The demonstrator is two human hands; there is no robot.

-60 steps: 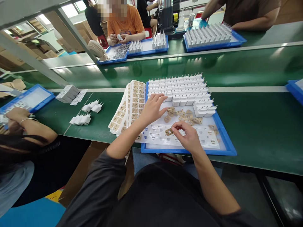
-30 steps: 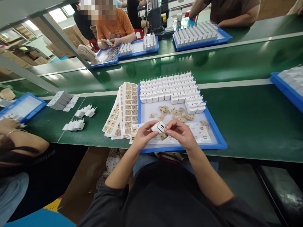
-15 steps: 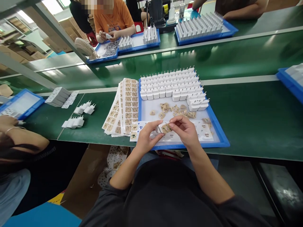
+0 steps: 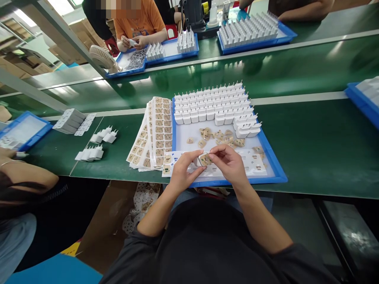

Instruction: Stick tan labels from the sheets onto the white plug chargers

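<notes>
My left hand (image 4: 184,170) grips a white plug adapter (image 4: 199,160) between thumb and fingers, over the front of a blue-rimmed tray (image 4: 278,173). A tan sticker (image 4: 205,159) lies across the face of the adapter. At its right edge, my right hand (image 4: 229,163) pinches the sticker with thumb and forefinger. Beneath both hands lies a mostly peeled white label sheet (image 4: 254,163). Behind them in the tray are loose tan stickers (image 4: 219,137) and rows of white plug adapters (image 4: 207,106) with pins upward.
Sticker sheets (image 4: 161,130) overlap left of the tray. Farther left stand loose adapters (image 4: 90,153) and stacked white pieces (image 4: 69,120). A co-worker's arm (image 4: 26,173) rests at far left. Across the bench, a person in orange (image 4: 142,23) handles a white part near trays of adapters (image 4: 251,31).
The sticker has come down onto the adapter's face and now sits squarely over it. Both hands stay in almost the same place.
</notes>
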